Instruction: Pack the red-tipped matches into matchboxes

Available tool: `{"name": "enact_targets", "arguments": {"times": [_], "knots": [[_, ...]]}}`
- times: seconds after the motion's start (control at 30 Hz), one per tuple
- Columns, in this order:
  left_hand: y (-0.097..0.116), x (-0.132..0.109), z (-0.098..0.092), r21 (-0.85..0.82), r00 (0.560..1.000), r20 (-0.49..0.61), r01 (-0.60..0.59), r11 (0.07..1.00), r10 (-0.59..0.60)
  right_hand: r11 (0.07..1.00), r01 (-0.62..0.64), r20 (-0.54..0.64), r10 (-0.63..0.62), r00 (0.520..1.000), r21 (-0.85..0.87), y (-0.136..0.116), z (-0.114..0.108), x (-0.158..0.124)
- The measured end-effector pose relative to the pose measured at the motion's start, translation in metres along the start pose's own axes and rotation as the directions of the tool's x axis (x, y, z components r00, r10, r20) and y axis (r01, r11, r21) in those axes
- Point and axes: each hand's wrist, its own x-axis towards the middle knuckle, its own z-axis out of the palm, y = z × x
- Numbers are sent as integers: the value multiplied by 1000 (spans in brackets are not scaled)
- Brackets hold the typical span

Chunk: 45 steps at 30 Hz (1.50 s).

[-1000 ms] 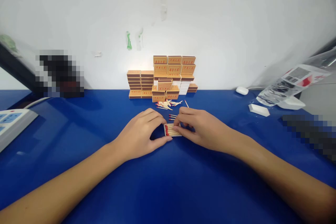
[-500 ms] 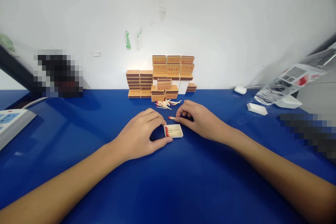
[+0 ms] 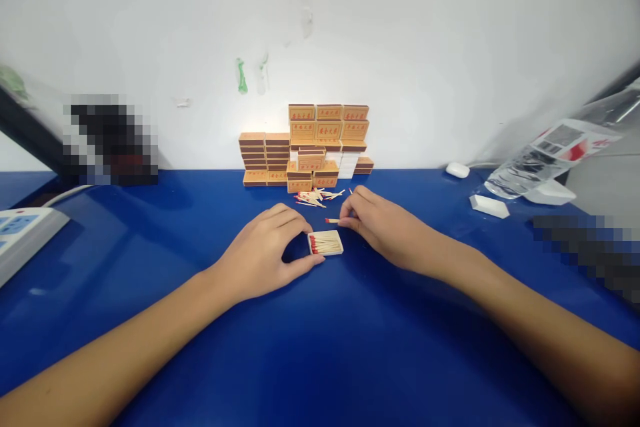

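My left hand (image 3: 273, 247) grips the left end of a small white tray (image 3: 341, 250) between thumb and forefinger. Inside the tray lie several matches (image 3: 326, 242), their red heads toward the left. Pinched in the fingertips of my right hand (image 3: 373, 220) are red-tipped matches (image 3: 332, 221), held level just above and right of the tray; how many is unclear. Behind them, a loose pile of matches (image 3: 314, 197) lies on the blue table (image 3: 320, 360).
Stacked orange matchboxes (image 3: 329, 130) stand against the wall. On the right are a plastic bottle (image 3: 530, 160), a white block (image 3: 489, 206) and a white rounded object (image 3: 457, 170). A power strip (image 3: 25, 233) lies at the left edge.
The tray in my left hand has shifted slightly left and up. My right hand has moved a little right and up with the pinched matches.
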Motion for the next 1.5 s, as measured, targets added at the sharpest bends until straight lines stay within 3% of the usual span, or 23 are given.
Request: {"name": "enact_targets", "arguments": {"times": [0.2, 0.53, 0.87, 1.0, 1.13, 1.27, 1.5], "knots": [[2, 0, -1, -23, 1000, -11, -15, 1000, 14, 992, 103, 13, -102, 995, -75, -21, 5, -6], [2, 1, -1, -22, 1000, -6, 0, 1000, 0, 992, 125, 29, -123, 992, -37, -21, -6, -3], [2, -1, 0, -55, 1000, -19, 21, 998, -22, 989, -144, -145, 148, 978, 38, 9, -8, 21], [3, -1, 1, -41, 999, -7, 37, 998, -37, 996, -52, -75, 57, 996, 72, -3, -3, 51], [4, -2, 0, -11, 996, 62, 65, 998, -64, 993, -118, -3, 118, 993, -21, -15, 4, 75], [3, -3, 0, 8, 996, 73, 51, 999, -51, 982, -177, 38, 180, 983, -66, -14, 6, 78], [3, -4, 0, 13, 998, 57, 32, 999, -32, 974, -168, 86, 183, 979, -155, -13, 3, 76]]}}
